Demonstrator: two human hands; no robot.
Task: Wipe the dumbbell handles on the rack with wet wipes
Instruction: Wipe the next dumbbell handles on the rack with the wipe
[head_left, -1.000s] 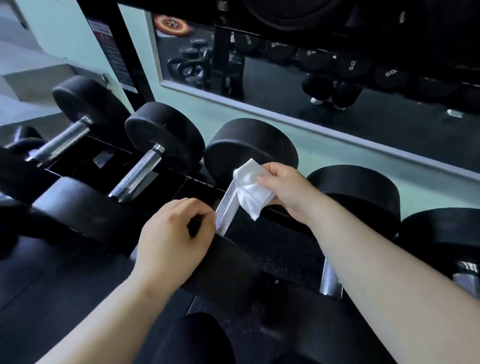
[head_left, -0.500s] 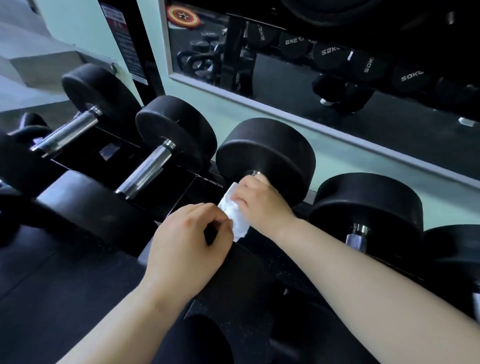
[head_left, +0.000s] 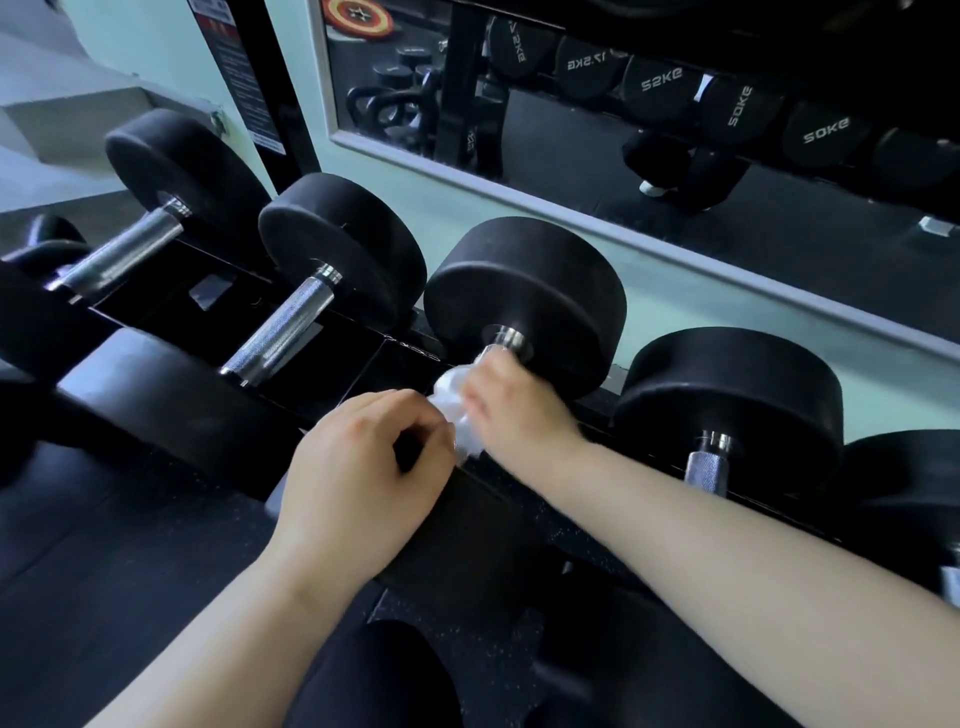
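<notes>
Right hand (head_left: 511, 410) grip closed round crumpled white wet wipe (head_left: 451, 391) on chrome handle (head_left: 506, 340) of black dumbbell (head_left: 524, 291), centre of black rack (head_left: 332, 358). Left hand (head_left: 358, 467), at 8 o'clock, grip curled over near head. Mirror (head_left: 675, 171), 1 o'clock: reversed 50KG, 52KG.

a gym: racked dumbbells (head_left: 524, 291) beneath a wall mirror (head_left: 675, 171).

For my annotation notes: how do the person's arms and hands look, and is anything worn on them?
No gloves, rings or watch show on the left hand or the right hand. The left forearm and right forearm are bare, no sleeve in view.
</notes>
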